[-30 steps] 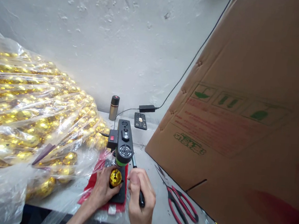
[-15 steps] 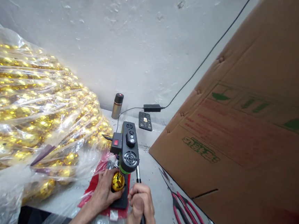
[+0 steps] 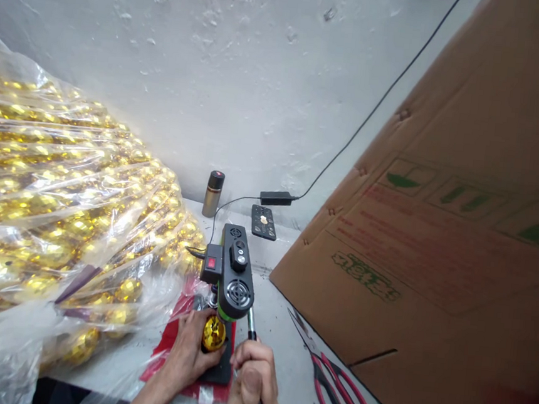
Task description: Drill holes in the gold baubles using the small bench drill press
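Observation:
My left hand [image 3: 193, 345] grips a shiny gold faceted ball [image 3: 214, 333] beneath the head of a small black bench drill press [image 3: 237, 271]. The fingers wrap the ball's left side and the thumb presses from below. Around the black lever handle [image 3: 251, 327] at the machine's right side, my right hand [image 3: 255, 380] is closed. The machine's base [image 3: 223, 369] rests on a red plastic sheet [image 3: 165, 347]. The drill tip is hidden under the head.
A clear bag of gold balls [image 3: 61, 209] fills the left. Red-handled scissors [image 3: 340, 390] lie at right beside a large cardboard box [image 3: 417, 240]. Behind the machine are a phone [image 3: 264, 222], a power adapter [image 3: 277, 197] and a black-topped bottle [image 3: 212, 194].
The gold ball has turned a little and sits slightly lower under the drill head. The view has shifted slightly. Both hands keep their holds.

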The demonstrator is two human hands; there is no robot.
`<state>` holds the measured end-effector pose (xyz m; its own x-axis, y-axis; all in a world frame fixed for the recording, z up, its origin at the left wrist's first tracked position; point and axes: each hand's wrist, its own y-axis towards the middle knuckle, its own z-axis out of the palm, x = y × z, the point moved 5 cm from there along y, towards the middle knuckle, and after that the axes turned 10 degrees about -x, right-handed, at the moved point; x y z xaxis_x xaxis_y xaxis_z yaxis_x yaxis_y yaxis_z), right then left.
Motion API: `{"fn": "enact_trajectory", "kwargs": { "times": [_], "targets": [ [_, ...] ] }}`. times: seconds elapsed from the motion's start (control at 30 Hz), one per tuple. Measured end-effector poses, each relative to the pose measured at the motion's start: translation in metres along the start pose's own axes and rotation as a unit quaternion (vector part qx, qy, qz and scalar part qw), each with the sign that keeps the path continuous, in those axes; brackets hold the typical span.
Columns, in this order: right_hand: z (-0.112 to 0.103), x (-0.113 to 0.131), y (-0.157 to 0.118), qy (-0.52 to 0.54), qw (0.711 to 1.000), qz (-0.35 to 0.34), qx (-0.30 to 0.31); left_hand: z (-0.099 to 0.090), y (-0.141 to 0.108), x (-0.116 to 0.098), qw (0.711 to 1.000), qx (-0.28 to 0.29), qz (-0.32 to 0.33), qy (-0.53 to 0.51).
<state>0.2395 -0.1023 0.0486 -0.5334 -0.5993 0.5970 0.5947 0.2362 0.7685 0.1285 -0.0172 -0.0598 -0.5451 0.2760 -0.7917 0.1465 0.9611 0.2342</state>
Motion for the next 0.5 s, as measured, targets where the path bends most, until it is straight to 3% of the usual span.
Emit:
{"fn": "enact_trajectory", "kwargs": {
  "times": [0.23,0.5],
  "targets": [
    [-0.001,-0.002,-0.005,-0.007,0.999,0.034,-0.009,0.002,0.000,0.000,1.000,-0.007,0.012,-0.003],
    [-0.002,-0.015,-0.009,0.042,0.998,-0.002,-0.041,0.007,0.000,0.000,1.000,0.017,0.001,-0.024]
  ]
}}
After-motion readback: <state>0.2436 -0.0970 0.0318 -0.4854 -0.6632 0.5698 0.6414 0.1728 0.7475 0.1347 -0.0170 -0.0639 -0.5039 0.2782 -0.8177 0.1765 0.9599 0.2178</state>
